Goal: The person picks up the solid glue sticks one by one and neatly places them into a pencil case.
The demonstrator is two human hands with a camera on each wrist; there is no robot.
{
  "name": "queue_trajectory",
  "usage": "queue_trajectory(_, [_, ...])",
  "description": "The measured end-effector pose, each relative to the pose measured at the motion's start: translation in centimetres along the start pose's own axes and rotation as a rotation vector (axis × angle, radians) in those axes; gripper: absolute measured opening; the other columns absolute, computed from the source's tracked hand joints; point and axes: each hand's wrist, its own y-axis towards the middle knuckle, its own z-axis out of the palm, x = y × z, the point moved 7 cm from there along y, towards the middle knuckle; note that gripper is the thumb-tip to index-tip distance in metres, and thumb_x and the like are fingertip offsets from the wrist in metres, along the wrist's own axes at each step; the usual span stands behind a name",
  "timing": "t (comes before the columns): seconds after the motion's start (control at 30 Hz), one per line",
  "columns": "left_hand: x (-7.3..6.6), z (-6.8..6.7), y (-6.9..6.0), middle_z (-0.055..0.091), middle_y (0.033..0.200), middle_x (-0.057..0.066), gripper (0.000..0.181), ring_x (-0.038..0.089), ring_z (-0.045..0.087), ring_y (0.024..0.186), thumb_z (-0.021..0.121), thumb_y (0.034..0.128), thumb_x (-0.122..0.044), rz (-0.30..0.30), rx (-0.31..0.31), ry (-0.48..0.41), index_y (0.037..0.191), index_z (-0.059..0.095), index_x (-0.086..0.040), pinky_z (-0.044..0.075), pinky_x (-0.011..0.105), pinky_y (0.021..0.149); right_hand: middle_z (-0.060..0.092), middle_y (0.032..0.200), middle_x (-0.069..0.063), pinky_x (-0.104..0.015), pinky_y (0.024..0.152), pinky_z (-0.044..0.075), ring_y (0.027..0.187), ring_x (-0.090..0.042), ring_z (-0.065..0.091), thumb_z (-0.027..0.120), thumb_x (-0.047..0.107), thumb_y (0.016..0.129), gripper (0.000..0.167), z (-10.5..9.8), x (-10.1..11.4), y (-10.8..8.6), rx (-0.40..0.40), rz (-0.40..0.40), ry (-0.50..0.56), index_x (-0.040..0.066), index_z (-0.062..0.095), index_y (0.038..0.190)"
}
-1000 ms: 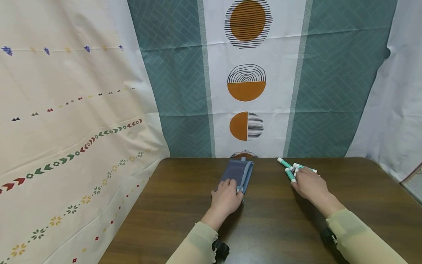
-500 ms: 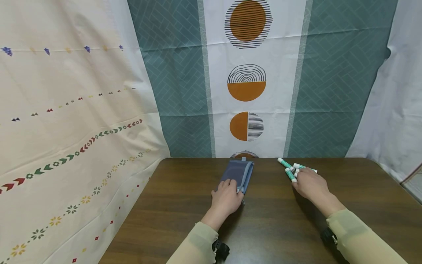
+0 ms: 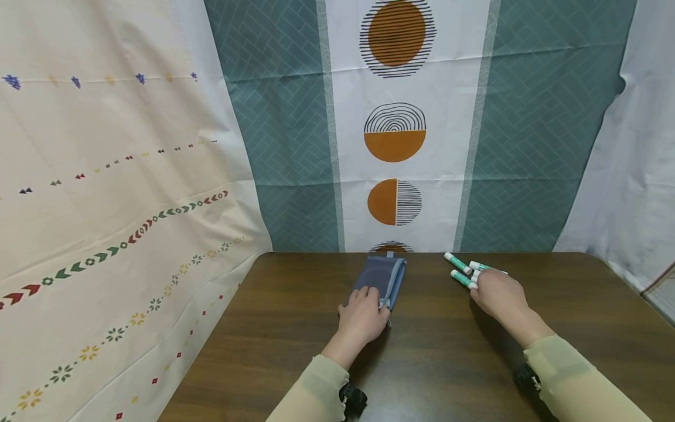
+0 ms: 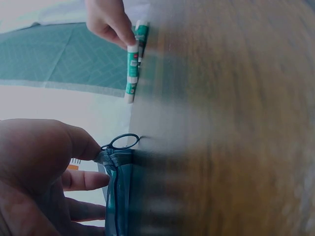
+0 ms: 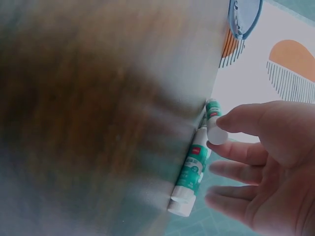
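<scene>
Picking up a glue stick point(image 3: 462, 278) right of the pouch point(image 3: 377, 272) looks like the step in hand; lifting it would call for a firm pinch. The right hand point(image 3: 498, 292) has its grip pinching that stick's end; the left hand point(image 3: 360, 319) rests on the pouch, grip spread. Visible: one pouch, four glue sticks, one largely hidden.

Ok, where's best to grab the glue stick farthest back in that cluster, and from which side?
I'd pinch that glue stick around its green middle, coming from above with thumb and fingertips across its width. It's a slim round tube lying flat; its left end sticks out free, while its right end sits close to the other glue sticks.
</scene>
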Motion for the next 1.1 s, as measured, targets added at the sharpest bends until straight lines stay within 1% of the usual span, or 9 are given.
queue_trajectory(0.3, [-0.1, 0.0, 0.0, 0.063, 0.15, 0.017, 0.033, 0.042, 0.055, 0.144, 0.067, 0.1071, -0.031, 0.001, 0.004, -0.004, 0.131, 0.068, -0.008, 0.044, 0.081, 0.103, 0.053, 0.072, -0.006, -0.048, 0.055, 0.048, 0.065, -0.026, 0.053, 0.078, 0.016, 0.095, 0.036, -0.4, 0.4, -0.3, -0.082, -0.041, -0.007, 0.011, 0.058, 0.066])
queue_trajectory(0.5, [-0.1, -0.1, 0.0, 0.063, 0.149, 0.017, 0.034, 0.042, 0.055, 0.143, 0.067, 0.1068, -0.031, 0.001, 0.0, -0.002, 0.132, 0.068, -0.007, 0.044, 0.081, 0.103, 0.05, 0.07, -0.004, -0.042, 0.052, 0.042, 0.062, -0.023, 0.048, 0.076, 0.014, 0.093, 0.036, -0.7, 0.5, -0.5, -0.119, -0.066, 0.022, 0.014, 0.056, 0.064])
queue_trajectory(0.63, [-0.1, -0.2, 0.0, 0.064, 0.148, 0.017, 0.035, 0.042, 0.056, 0.142, 0.068, 0.1066, -0.031, -0.001, 0.001, -0.001, 0.133, 0.068, -0.007, 0.044, 0.081, 0.102, 0.052, 0.071, -0.003, -0.042, 0.053, 0.042, 0.062, -0.022, 0.048, 0.076, 0.014, 0.095, 0.033, -0.6, 0.7, -0.4, -0.109, -0.073, 0.045, 0.014, 0.06, 0.067])
queue_trajectory(0.8, [-0.1, -0.1, 0.1, 0.064, 0.148, 0.017, 0.036, 0.041, 0.057, 0.141, 0.068, 0.1069, -0.032, -0.005, 0.009, 0.008, 0.133, 0.068, -0.007, 0.045, 0.081, 0.103, 0.059, 0.077, -0.002, -0.042, 0.054, 0.043, 0.066, -0.021, 0.051, 0.078, 0.016, 0.095, 0.023, -0.4, 1.2, -0.4, -0.079, -0.059, 0.089, 0.013, 0.067, 0.075])
queue_trajectory(0.93, [-0.1, 0.0, 0.1, 0.064, 0.147, 0.016, 0.034, 0.041, 0.057, 0.14, 0.067, 0.1069, -0.032, -0.005, 0.01, 0.009, 0.131, 0.068, -0.008, 0.045, 0.081, 0.103, 0.06, 0.078, 0.0, -0.042, 0.055, 0.043, 0.067, -0.02, 0.052, 0.079, 0.018, 0.097, 0.02, -0.2, 1.8, -0.5, -0.06, -0.049, 0.126, 0.012, 0.069, 0.081])
queue_trajectory(1.1, [-0.1, 0.0, 0.0, 0.063, 0.149, 0.017, 0.034, 0.041, 0.056, 0.142, 0.067, 0.1073, -0.032, -0.005, 0.01, 0.006, 0.131, 0.068, -0.008, 0.044, 0.081, 0.103, 0.062, 0.08, -0.001, -0.04, 0.057, 0.044, 0.066, -0.02, 0.053, 0.079, 0.02, 0.099, 0.017, -0.2, 2.8, -0.5, -0.032, -0.052, 0.169, 0.007, 0.074, 0.089])
